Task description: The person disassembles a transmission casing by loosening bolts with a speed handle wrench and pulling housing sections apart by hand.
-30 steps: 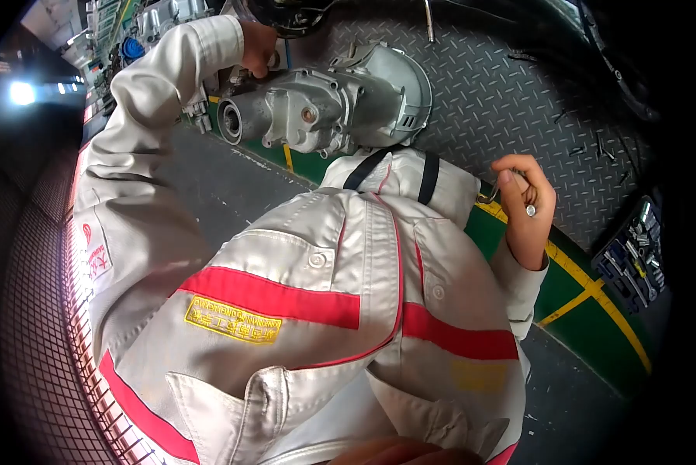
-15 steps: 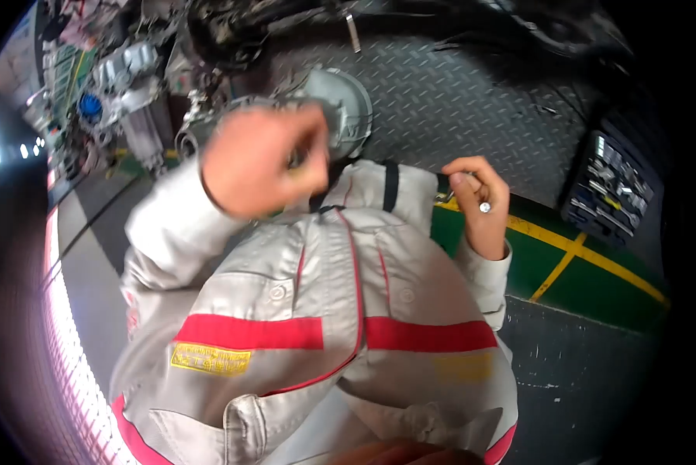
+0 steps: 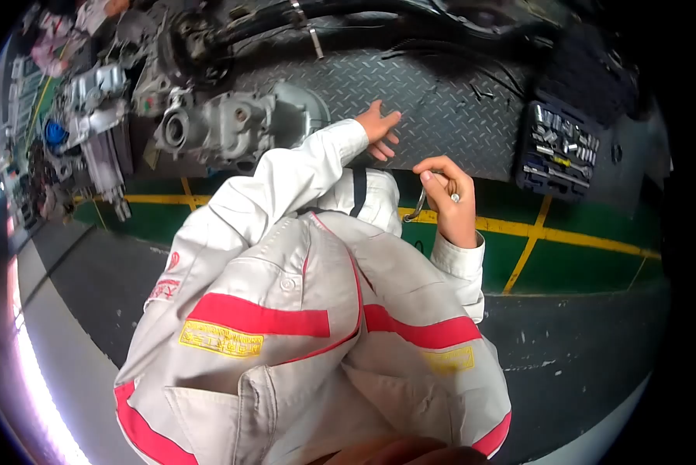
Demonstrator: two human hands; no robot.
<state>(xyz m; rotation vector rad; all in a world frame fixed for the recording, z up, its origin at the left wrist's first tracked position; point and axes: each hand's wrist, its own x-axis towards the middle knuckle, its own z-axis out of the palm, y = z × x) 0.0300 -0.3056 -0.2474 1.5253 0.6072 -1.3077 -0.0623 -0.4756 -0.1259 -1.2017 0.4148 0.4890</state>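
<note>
My left hand [image 3: 378, 130] reaches forward with its fingers apart and nothing in them, over the near part of the diamond-plate bench top [image 3: 433, 101]. To its left lies a grey cast-metal gearbox housing [image 3: 243, 120] with a round opening at its left end. My right hand [image 3: 450, 194] is closed, thumb against fingers, in front of the bench's near edge. It grips a slim metal tool [image 3: 417, 209]; a curved end hangs below the fingers on the left and a shiny round end shows at the palm. The fingers hide the middle of this tool, so its exact kind is unclear.
An open socket set case [image 3: 556, 155] sits on the right of the bench. Dark cables and a long black shaft [image 3: 286, 19] run along the back. More metal engine parts [image 3: 96, 116] stand at the left. Yellow lines [image 3: 526, 232] cross the green floor.
My left hand has swung away from in front of the gearbox housing to over the bench plate, and its curled fingers have spread. The right hand keeps its tool. The whole view has shifted.
</note>
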